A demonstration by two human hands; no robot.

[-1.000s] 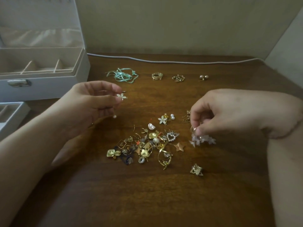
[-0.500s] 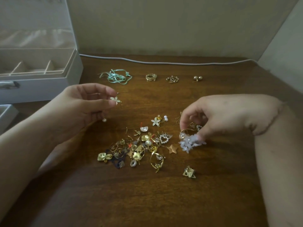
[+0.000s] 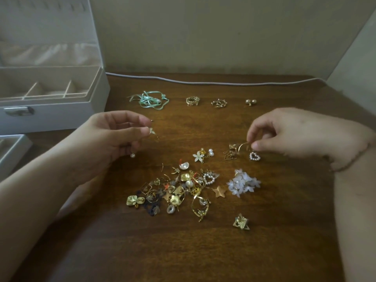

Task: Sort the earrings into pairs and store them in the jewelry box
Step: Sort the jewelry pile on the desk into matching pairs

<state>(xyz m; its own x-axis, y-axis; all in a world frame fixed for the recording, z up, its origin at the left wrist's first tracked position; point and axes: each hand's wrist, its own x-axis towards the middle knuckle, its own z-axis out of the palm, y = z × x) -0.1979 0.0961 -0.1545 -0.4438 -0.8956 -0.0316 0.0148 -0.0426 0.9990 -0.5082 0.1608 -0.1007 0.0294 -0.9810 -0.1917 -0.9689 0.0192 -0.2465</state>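
Note:
A heap of mixed gold and pearl earrings (image 3: pixel 175 190) lies mid-table. My left hand (image 3: pixel 114 137) hovers left of it, pinching a small white flower earring (image 3: pixel 151 131) whose pearl drop (image 3: pixel 132 155) hangs below the palm. A matching white flower earring (image 3: pixel 199 156) lies near the heap's top. My right hand (image 3: pixel 284 133) pinches a curved gold earring (image 3: pixel 243 146) just above the wood, beside a pearl heart earring (image 3: pixel 254 156). A white petal cluster earring (image 3: pixel 243 183) lies free on the table. The open white jewelry box (image 3: pixel 95 102) stands far left.
Along the back lie a mint ribbon piece (image 3: pixel 149 100), a gold ring pair (image 3: pixel 192 101), a gold twig pair (image 3: pixel 218 103) and two pearl studs (image 3: pixel 251 102). A grey cable (image 3: pixel 203 82) runs by the wall. A gold square earring (image 3: pixel 241 221) sits apart. A white tray (image 3: pixel 12 151) lies left.
My right hand let go of the white petal cluster, which now lies on the table, and moved up to pinch a curved gold earring. My left hand stays holding the flower earring.

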